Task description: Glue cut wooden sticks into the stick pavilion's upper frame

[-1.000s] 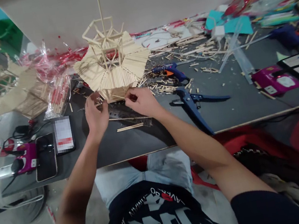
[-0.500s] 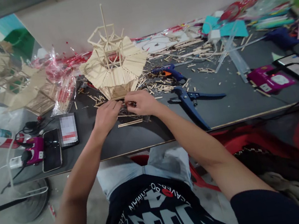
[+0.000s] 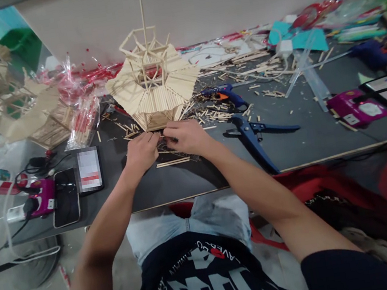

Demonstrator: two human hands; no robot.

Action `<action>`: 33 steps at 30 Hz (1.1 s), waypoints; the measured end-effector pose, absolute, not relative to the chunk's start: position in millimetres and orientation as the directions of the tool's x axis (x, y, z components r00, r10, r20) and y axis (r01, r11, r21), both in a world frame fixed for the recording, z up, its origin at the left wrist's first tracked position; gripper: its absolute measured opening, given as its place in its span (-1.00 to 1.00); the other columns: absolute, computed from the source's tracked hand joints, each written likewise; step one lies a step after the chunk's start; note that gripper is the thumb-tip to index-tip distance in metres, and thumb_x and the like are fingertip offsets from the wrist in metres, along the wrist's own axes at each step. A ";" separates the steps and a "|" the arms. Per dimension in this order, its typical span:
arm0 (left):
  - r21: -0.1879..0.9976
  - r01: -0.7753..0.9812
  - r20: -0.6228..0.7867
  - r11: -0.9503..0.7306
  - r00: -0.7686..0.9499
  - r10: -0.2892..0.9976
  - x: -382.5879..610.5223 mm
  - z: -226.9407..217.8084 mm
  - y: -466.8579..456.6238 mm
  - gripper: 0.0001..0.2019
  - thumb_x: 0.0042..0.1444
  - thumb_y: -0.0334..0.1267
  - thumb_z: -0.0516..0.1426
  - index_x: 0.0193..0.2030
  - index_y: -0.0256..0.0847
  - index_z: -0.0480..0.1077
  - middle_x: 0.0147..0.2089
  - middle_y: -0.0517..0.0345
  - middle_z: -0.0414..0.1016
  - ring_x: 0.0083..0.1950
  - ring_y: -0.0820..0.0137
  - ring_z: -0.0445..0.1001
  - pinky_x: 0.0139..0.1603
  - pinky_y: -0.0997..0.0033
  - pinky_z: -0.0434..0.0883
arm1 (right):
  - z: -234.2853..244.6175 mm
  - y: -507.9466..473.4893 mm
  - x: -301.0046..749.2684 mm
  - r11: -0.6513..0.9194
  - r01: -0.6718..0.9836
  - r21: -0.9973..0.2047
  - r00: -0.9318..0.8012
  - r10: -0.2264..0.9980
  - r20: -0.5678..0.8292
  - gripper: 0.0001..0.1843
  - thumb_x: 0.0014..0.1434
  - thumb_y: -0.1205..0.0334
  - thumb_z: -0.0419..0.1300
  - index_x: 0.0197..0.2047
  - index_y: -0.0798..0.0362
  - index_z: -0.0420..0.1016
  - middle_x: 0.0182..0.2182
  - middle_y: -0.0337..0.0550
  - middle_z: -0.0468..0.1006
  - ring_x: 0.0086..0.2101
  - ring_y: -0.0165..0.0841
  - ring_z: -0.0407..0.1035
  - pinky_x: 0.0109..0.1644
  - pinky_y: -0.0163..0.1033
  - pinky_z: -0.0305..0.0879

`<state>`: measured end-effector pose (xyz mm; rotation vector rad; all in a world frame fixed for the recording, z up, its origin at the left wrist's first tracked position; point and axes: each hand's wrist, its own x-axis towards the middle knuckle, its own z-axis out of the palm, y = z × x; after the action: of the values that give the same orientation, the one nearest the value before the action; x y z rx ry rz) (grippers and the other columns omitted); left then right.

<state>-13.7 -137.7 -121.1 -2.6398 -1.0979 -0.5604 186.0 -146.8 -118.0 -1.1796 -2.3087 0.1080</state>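
A model built of thin wooden sticks (image 3: 162,98), with sloping fanned panels and one tall upright stick, stands on the dark table. Just in front of its base, my left hand (image 3: 142,152) and my right hand (image 3: 188,137) are close together, fingers bent and pinched. Whatever lies between the fingertips is too small and too hidden to make out. Below the hands, a couple of loose wooden sticks (image 3: 173,162) rest on the table. Blue-handled cutters (image 3: 251,137) lie to the right of my right hand.
A blue glue gun (image 3: 230,97) lies among scattered stick offcuts (image 3: 216,113). Phones (image 3: 64,196) and a purple power adapter (image 3: 44,195) are at left, near another stick model (image 3: 30,113) and wrapped sticks (image 3: 85,116). A second purple adapter (image 3: 358,107) is at right.
The view has shifted slightly, so the model and tools appear a little further right. Both hands stay pinched in front of the model, with the fingers moved only slightly.
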 end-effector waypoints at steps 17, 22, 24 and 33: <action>-0.006 0.705 0.492 -0.709 0.619 0.612 -8.9 -125.8 -135.6 -0.72 0.24 -0.48 0.00 -0.15 -0.27 0.54 -0.33 -0.01 0.60 -0.24 0.24 0.59 -0.26 0.32 0.42 | -119.9 -145.2 191.3 0.601 0.742 -0.299 -0.440 0.771 0.460 -0.83 0.21 0.29 0.10 -0.38 0.01 0.48 -0.40 -0.16 0.53 -0.37 -0.34 0.34 -0.32 -0.22 0.07; -0.009 0.702 0.513 -0.713 0.615 0.599 -8.3 -125.1 -134.4 -0.74 0.20 -0.51 0.02 -0.16 -0.25 0.53 -0.31 0.02 0.61 -0.24 0.29 0.59 -0.26 0.36 0.41 | -121.9 -145.3 191.2 0.599 0.740 -0.306 -0.416 0.766 0.491 -0.82 0.21 0.28 0.10 -0.38 0.02 0.51 -0.40 -0.15 0.55 -0.39 -0.35 0.35 -0.32 -0.23 0.11; -0.006 0.699 0.531 -0.715 0.608 0.590 -7.8 -123.0 -134.4 -0.74 0.19 -0.52 0.03 -0.16 -0.25 0.52 -0.29 0.03 0.63 -0.22 0.31 0.60 -0.25 0.38 0.42 | -121.9 -143.4 190.9 0.594 0.742 -0.312 -0.399 0.764 0.506 -0.81 0.22 0.28 0.09 -0.36 0.02 0.52 -0.40 -0.15 0.56 -0.40 -0.34 0.36 -0.31 -0.23 0.15; -0.015 0.675 0.647 -0.738 0.569 0.508 -13.8 -107.8 -145.9 -0.81 0.26 -0.50 0.06 -0.17 -0.22 0.49 -0.38 0.19 0.59 -0.34 0.42 0.59 -0.36 0.46 0.34 | -89.9 -188.8 223.0 0.605 0.710 -0.360 -0.272 0.707 0.652 -0.82 0.31 0.27 0.18 -0.09 0.02 0.60 -0.06 -0.04 0.64 -0.02 -0.21 0.50 0.14 -0.05 0.37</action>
<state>-13.8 -145.9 -107.8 -2.5427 -0.9801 -0.9262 223.0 -188.8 -89.9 -1.1198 -2.0103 -0.0044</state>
